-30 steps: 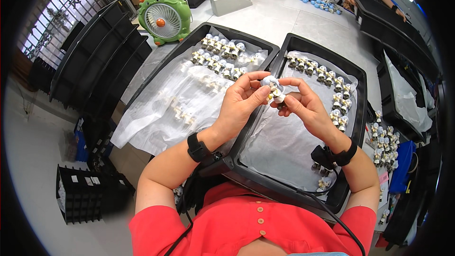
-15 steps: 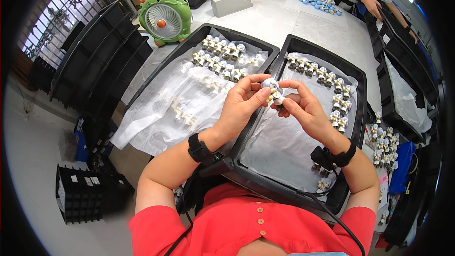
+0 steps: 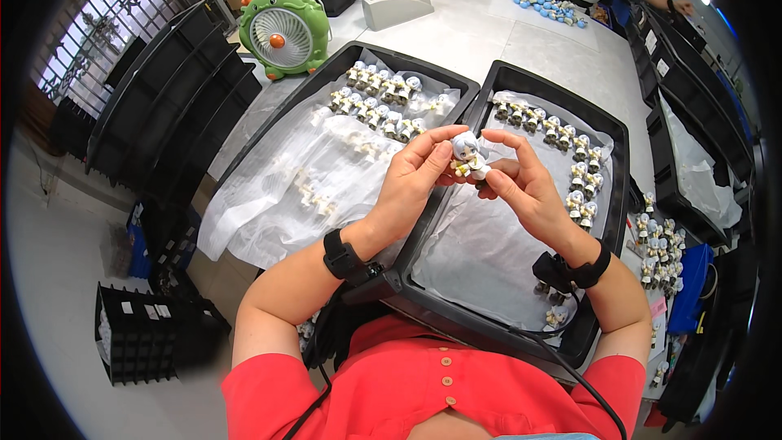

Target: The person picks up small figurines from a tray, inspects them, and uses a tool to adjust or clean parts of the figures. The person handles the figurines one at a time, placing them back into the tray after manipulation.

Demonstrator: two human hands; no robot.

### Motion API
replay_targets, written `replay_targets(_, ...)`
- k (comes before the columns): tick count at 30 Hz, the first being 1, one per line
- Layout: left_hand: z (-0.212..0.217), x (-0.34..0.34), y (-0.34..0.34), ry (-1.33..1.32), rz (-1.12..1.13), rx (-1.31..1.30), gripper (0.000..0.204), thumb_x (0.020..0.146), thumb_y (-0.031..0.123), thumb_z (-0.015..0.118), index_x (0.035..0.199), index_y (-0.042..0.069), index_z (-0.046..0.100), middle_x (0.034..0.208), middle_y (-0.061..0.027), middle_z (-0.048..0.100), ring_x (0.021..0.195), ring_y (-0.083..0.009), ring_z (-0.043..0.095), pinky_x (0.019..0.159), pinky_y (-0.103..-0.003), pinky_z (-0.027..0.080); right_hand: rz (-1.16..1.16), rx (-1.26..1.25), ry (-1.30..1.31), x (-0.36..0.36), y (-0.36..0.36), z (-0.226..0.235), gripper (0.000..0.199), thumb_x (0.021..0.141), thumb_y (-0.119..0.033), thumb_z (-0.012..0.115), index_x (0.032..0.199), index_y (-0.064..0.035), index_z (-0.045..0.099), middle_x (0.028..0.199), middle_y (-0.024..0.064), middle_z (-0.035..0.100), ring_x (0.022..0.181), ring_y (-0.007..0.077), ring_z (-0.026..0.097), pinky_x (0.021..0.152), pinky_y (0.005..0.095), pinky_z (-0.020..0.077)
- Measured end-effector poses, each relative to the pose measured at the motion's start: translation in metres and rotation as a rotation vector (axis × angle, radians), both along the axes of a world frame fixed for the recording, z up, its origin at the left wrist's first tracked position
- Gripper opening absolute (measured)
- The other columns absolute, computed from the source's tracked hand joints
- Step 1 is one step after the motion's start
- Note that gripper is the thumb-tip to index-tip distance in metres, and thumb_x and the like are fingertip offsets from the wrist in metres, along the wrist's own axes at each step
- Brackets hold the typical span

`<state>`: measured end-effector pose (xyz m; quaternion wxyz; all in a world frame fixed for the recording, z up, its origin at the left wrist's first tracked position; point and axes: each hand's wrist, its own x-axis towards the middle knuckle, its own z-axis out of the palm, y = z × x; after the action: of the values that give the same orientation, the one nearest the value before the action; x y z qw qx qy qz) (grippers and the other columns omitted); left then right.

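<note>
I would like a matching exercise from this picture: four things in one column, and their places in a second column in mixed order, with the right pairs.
Things:
1. small figurine
2. green fan
3. tape dispenser
4. blue figurines

Places:
A. far table edge, before another person
B. between the left hand and right hand
C. left of the two black trays
D. behind the left tray, right of the fan

Pairs: 1-B, 2-C, 3-D, 4-A

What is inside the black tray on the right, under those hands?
The right tray holds a clear plastic liner and small figurines along its far and right sides. The hands and forearms cover part of it.
</note>
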<state>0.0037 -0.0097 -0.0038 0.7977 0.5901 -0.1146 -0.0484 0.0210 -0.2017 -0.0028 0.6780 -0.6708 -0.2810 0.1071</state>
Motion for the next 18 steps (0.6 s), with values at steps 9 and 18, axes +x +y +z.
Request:
replay_targets(9, 0.0005, 0.0003, -0.0005, 0.003, 0.000, -0.001, 0.032, 0.097, 0.025, 0.043, 0.121, 0.005, 0.050, 0.102, -0.0044, 0.061, 0.087, -0.0129, 0.061, 0.079, -0.026, 0.049, 0.035, 0.009, 0.040, 0.0012, -0.0022, 0.0021, 0.041, 0.094, -0.019, 0.050, 0.131, -0.0069, 0.037, 0.088, 0.0086, 0.064, 0.076, 0.0101, 0.059, 0.072, 0.0244, 0.0485)
replay_targets(18, -0.0023, 0.0018, 0.0004, -0.002, -0.003, 0.004, 0.031, 0.097, 0.025, 0.043, 0.120, 0.005, 0.051, 0.100, -0.0039, 0.062, 0.084, -0.0123, 0.062, 0.077, -0.025, 0.049, 0.039, -0.022, 0.056, 0.0015, -0.0029, 0.0020, 0.040, 0.095, -0.024, 0.049, 0.130, -0.0086, 0.039, 0.090, 0.0089, 0.063, 0.077, 0.0113, 0.059, 0.072, 0.0252, 0.0481)
